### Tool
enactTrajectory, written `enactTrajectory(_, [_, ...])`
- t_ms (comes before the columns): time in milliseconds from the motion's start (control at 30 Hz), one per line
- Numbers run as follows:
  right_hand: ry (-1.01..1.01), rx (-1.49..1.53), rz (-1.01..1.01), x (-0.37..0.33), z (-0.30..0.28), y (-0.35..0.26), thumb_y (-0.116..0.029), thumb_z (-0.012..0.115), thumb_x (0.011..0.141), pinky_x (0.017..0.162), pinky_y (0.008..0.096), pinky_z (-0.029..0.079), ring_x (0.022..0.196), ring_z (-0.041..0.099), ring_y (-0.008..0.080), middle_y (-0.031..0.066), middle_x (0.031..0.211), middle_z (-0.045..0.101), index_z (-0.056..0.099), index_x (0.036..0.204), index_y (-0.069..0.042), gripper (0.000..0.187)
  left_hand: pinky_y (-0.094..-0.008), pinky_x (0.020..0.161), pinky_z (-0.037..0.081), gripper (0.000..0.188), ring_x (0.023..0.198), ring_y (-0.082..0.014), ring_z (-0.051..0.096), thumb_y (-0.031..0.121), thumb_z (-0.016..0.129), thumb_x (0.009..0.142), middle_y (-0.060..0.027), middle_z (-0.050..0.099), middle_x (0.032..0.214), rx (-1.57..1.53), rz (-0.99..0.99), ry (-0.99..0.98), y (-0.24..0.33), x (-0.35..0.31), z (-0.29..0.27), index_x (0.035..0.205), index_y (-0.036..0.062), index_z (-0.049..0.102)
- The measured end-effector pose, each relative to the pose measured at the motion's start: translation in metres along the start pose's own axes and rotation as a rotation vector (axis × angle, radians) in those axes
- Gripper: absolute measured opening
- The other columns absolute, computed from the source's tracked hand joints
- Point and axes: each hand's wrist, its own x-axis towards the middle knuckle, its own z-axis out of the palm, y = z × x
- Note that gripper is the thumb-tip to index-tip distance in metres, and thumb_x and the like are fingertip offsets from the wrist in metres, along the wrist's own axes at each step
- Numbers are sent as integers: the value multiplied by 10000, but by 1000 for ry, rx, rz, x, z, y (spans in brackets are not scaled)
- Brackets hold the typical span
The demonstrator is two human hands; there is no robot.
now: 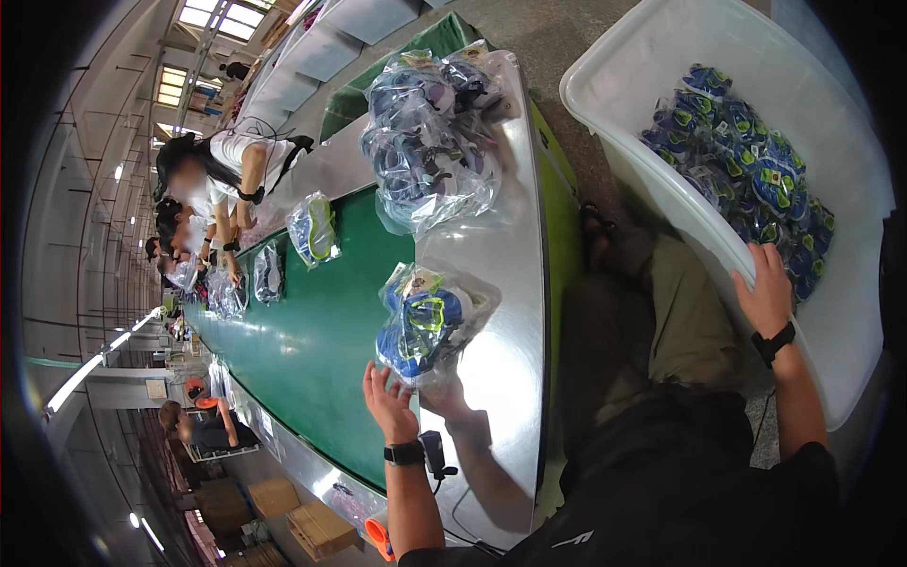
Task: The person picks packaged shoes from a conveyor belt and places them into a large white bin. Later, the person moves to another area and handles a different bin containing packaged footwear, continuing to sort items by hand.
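Note:
My left hand [389, 404] is open, fingers apart, at the near edge of a clear plastic bag holding blue and lime-green shoes [422, 319]. Its fingertips are close to the bag; I cannot tell whether they touch it. That bag lies across the edge of the green conveyor belt [321, 369] and the metal table top [501, 378]. On my right, my right hand [765, 295] grips the rim of a large white tub [624, 132], its fingers over the edge. Inside the tub is a heap of bagged blue and green shoes [737, 156].
A pile of bagged dark shoes [430, 142] stands at the table's far end. More bagged shoes [314, 230] lie on the belt. Several people work along its far side, one in a white shirt [236, 156]. An orange roll-like object [379, 537] sits near my left forearm.

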Motion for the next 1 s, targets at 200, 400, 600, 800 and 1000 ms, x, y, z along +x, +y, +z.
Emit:
enactTrajectory(200, [28, 9, -21, -3, 5, 6, -185, 760, 851, 880, 482, 518, 1115, 578, 374, 135, 1156, 553, 574, 1261, -34, 475, -385, 940, 518, 967, 1123, -247, 605, 265, 719, 986, -208, 558, 1330, 263, 171, -135, 7, -6, 54, 1656, 68, 50])
enactTrajectory(400, [30, 163, -5, 1, -12, -2, -170, 773, 822, 900, 464, 518, 1123, 584, 377, 139, 1191, 566, 604, 1259, -35, 487, -375, 978, 520, 961, 1126, -255, 616, 131, 695, 909, -202, 520, 1393, -37, -4, -239, 15, -9, 71, 1650, 53, 88])
enactTrajectory(600, [48, 469, -199, -7, -55, -76, -189, 810, 766, 1044, 455, 479, 1200, 578, 374, 155, 1271, 585, 626, 1287, -49, 570, -324, 1086, 455, 757, 1290, -247, 506, 148, 585, 963, -159, 460, 1479, -73, -75, -449, 6, -84, 100, 1632, 57, 243])
enactTrajectory(800, [-20, 662, -706, -29, -88, -156, -385, 850, 758, 1068, 489, 464, 1295, 545, 325, 118, 1367, 549, 580, 1410, -120, 754, -446, 1090, 479, 751, 1302, -302, 565, 81, 549, 964, -208, 490, 1485, -129, -206, -802, -8, -178, 167, 1630, 87, 203])
enactTrajectory(1000, [60, 476, -830, -56, -86, -171, -230, 662, 882, 1202, 484, 348, 1380, 493, 276, 80, 1363, 560, 557, 1373, -126, 512, -445, 1090, 504, 589, 1269, -280, 591, 242, 433, 1100, -148, 541, 1434, 45, -271, -922, -26, -224, 191, 1636, 147, 209])
